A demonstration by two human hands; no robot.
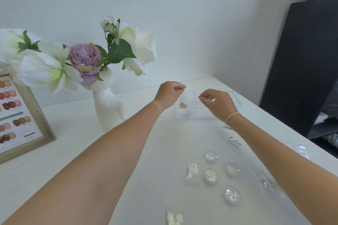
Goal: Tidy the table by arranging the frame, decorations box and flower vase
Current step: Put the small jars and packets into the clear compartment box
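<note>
A clear compartmented decorations box (201, 111) lies on the white table (76, 148) at the far right. My left hand (169, 95) hovers over its left side, pinching a small clear bag (182, 101) with orange bits inside. My right hand (217, 103) hangs above the box's right part, thumb and forefinger pinched together, and I cannot tell whether anything is between them. A white vase (108, 107) with white and purple flowers (85, 60) stands left of the box. A gold frame (39, 115) showing coloured beads leans at the far left.
Several small round jars of silver glitter (211, 176) and clear packets (192, 170) lie on the table near me, to the right. More clear bags (270, 184) lie along the right edge. A black board (303, 64) leans beyond the table's right side.
</note>
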